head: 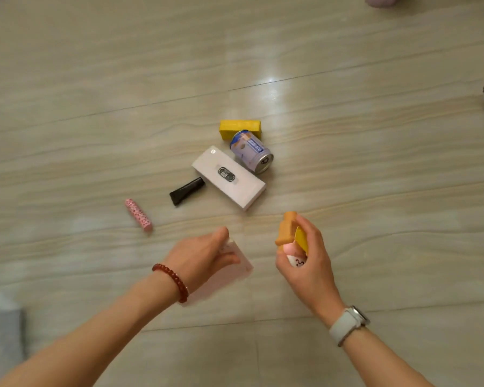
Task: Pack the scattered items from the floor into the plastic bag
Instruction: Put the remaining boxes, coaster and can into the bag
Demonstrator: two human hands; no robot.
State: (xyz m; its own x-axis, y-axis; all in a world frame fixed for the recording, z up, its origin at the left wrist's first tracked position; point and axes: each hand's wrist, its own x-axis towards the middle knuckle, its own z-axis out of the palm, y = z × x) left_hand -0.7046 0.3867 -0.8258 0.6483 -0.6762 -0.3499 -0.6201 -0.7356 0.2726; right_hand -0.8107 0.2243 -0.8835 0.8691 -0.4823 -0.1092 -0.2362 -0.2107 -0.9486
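Five loose items on the pale wood-grain floor (95, 79): yellow rectangular block (239, 127), blue-and-white drink can (250, 150) lying on its side just in front of it, long white cardboard box (229, 181) touching the can, black squeeze tube (187, 190) at the box's 8 o'clock, pink patterned stick (139, 215) well apart at 9 o'clock.

Right hand (305, 255) already holds a small orange-and-yellow toy figure (287, 230), fingers curled round it.

Left hand (207, 252) pinches what looks like the translucent plastic bag (235, 263); blurred, so I can't confirm the mouth is open.

Key relation: bag mouth lies at the toy's 9 o'clock, just beside it; hands near but apart. Likely next: drop toy in.

Of the floor items, white box is nearest the right hand, at its 11 o'clock, long axis running 10-to-4. Pink stick is nearer the left hand, at its 10 o'clock.
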